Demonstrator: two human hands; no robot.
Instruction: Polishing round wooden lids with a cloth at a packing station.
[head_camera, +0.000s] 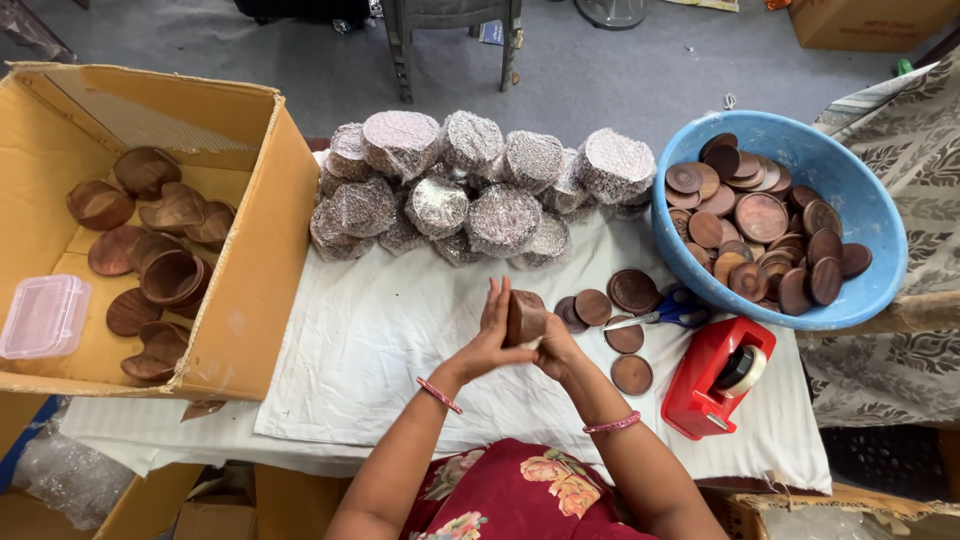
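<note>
I hold a small stack of round dark-brown wooden coasters (524, 316) between both hands above the middle of the white-cloth-covered counter (380, 340), nearer its front edge than its back. My left hand (490, 335) stands almost flat and upright, fingers together and pointing away from me, its palm pressed against the left side of the stack. My right hand (556, 348) is curled around the stack's right and lower side; I cannot tell how its fingers sit behind the wood. Just beyond my right hand, loose round wooden discs (620, 300) lie on the cloth, with a pair of blue-handled scissors (668, 314) among them. Near the counter's front right corner sits a red tape dispenser (708, 382) with a roll of clear tape. At the right edge a large light-blue plastic basin (860, 215) is heaped with more brown wooden discs. Along the back edge, bundles wrapped in bubble wrap (470, 185) are piled in rows. To the left of the counter an open cardboard box (255, 280) holds brown wooden bowls (160, 270) and a small clear plastic container (42, 316).
</note>
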